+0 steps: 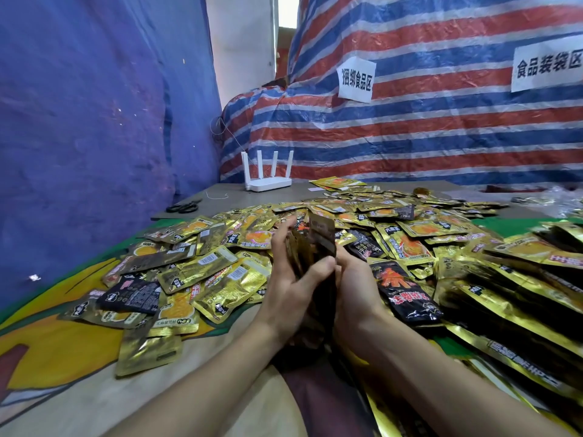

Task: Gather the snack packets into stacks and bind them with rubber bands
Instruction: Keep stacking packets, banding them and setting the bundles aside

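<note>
- Left hand (291, 285) and right hand (358, 288) both grip upright stack (317, 244), over loose packets (217, 279) on surface (79, 398).
- Step: squaring stack. Next likely needs rubber band; none visible.

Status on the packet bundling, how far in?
Early. Done: nothing clearly; the overlapped gold packets at right show no visible rubber band. In hand: the left hand and right hand grip one upright stack, no band seen on it. Left: the loose pile needs stacking and banding.
</note>
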Motion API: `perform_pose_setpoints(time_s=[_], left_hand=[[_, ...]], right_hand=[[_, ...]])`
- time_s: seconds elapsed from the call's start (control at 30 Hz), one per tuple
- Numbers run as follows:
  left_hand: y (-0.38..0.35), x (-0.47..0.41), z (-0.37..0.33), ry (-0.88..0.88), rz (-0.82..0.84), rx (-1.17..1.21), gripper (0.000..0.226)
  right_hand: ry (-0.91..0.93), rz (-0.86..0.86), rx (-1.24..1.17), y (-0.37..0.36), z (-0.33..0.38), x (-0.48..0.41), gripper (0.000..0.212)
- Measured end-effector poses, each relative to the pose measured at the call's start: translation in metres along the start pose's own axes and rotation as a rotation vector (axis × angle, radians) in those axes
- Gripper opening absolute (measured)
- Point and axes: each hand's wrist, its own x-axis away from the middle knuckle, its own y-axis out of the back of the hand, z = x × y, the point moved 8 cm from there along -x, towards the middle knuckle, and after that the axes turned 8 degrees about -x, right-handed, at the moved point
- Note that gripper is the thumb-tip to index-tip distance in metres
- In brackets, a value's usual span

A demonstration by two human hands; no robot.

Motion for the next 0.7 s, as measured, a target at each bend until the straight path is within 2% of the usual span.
perform_pose_setpoints(time_s=[0.07, 0.17, 0.23, 0.33, 0.5, 0.57, 0.63, 0.7], left_hand=[[0.000, -0.001, -0.002, -0.006, -0.013, 0.048, 0.084], [0.002, 0.001, -0.010, -0.073, -0.035, 0.027, 0.098], [-0.002, 0.002, -0.016, -0.084, -0.011, 0.040, 0.106], [-0.003, 0.002, -0.022, -0.094, -0.048, 0.007, 0.105], [0.005, -0.002, -0.010, -0.069, -0.128, 0.086, 0.087], [0.005, -0.004, -0.008, -0.064, -0.146, 0.080, 0.082], [0.004, -0.005, -0.011, -0.086, -0.153, 0.023, 0.077], [0.004, -0.005, -0.017, -0.128, -0.158, -0.051, 0.069]], right_hand=[[-0.008, -0.024, -0.012, 0.002, -0.002, -0.002, 0.039], [-0.018, -0.040, -0.027, 0.007, -0.006, -0.006, 0.041], [-0.048, -0.014, -0.017, 0.004, -0.010, -0.004, 0.031], [-0.002, -0.048, -0.015, 0.005, -0.010, -0.005, 0.024], [0.060, -0.095, 0.263, 0.006, -0.005, -0.002, 0.028], [0.035, -0.119, 0.283, 0.007, -0.005, 0.002, 0.030], [-0.009, -0.116, 0.270, 0.009, -0.007, 0.003, 0.022], [-0.043, -0.078, 0.316, 0.006, -0.003, 0.006, 0.039]])
